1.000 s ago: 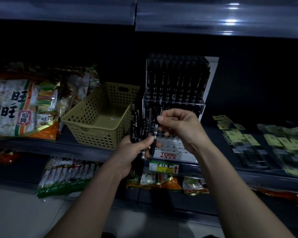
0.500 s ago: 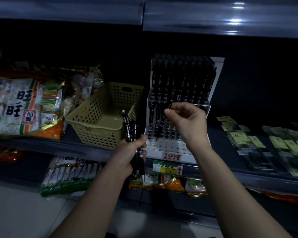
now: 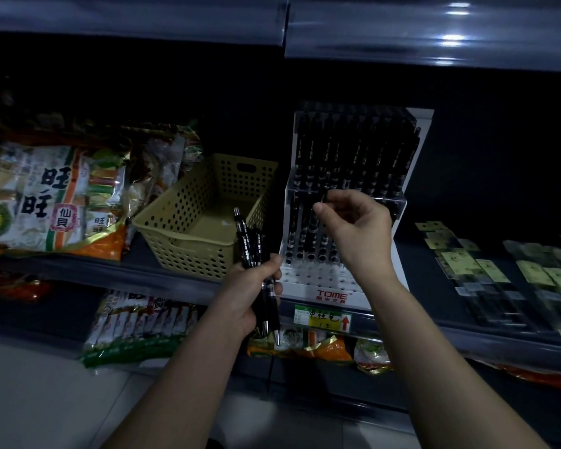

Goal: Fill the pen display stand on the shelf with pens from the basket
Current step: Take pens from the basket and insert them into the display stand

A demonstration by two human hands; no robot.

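The tan perforated plastic basket point(image 3: 188, 254) looks matt and smooth. The tiered pen display stand point(image 3: 331, 281) has an opaque white plastic base with a slight sheen, and clear, glossy plastic fronts. The slim black plastic pens point(image 3: 247, 246) are glossy, with white print and bright, metal-looking tips. The printed snack bags point(image 3: 55, 202) are crinkled, shiny film. The yellow-and-white price label point(image 3: 324, 319) looks like paper. The overhead shelf edge strip point(image 3: 434, 37) is glossy and mirrors the lights.

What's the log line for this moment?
left hand: grips pens | right hand: pinches pen at stand | front holes: unfilled | basket: no pens visible
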